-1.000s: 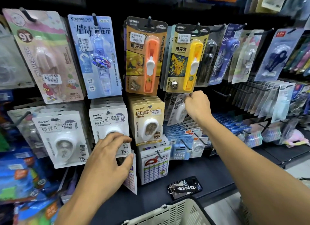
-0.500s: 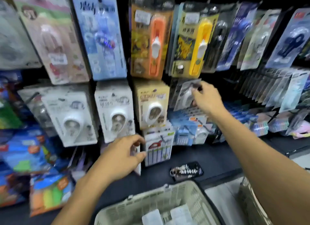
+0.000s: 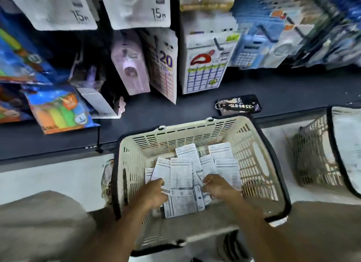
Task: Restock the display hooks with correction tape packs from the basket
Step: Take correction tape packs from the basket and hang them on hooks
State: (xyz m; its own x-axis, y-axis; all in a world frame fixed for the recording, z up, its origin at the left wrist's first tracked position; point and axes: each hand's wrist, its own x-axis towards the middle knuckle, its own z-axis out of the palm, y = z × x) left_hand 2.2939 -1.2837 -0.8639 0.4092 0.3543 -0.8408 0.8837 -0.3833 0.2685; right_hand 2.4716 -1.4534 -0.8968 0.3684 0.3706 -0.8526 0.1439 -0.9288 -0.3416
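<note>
A cream plastic basket (image 3: 195, 133) with a black rim sits below the shelf edge, right in front of me. Several correction tape packs (image 3: 181, 173) lie in it with their printed backs up. Both my hands are down inside the basket on the pile. My left hand (image 3: 154, 193) pinches the left edge of a pack between thumb and fingers. My right hand (image 3: 218, 187) rests with curled fingers on the right side of the pile; its grip is hidden. White 15 m correction tape packs (image 3: 136, 7) hang on the display at the top.
A phone with a key tag (image 3: 238, 105) lies on the dark shelf (image 3: 293, 89) just behind the basket. A second mesh basket (image 3: 316, 154) stands to the right. Hanging packs of calculators, stickers and highlighters (image 3: 58, 113) crowd the shelf back, and a bare hook (image 3: 218, 44) sticks out.
Both hands left the display and dropped into the basket onto the packs. My view swung down from the hooks to the basket.
</note>
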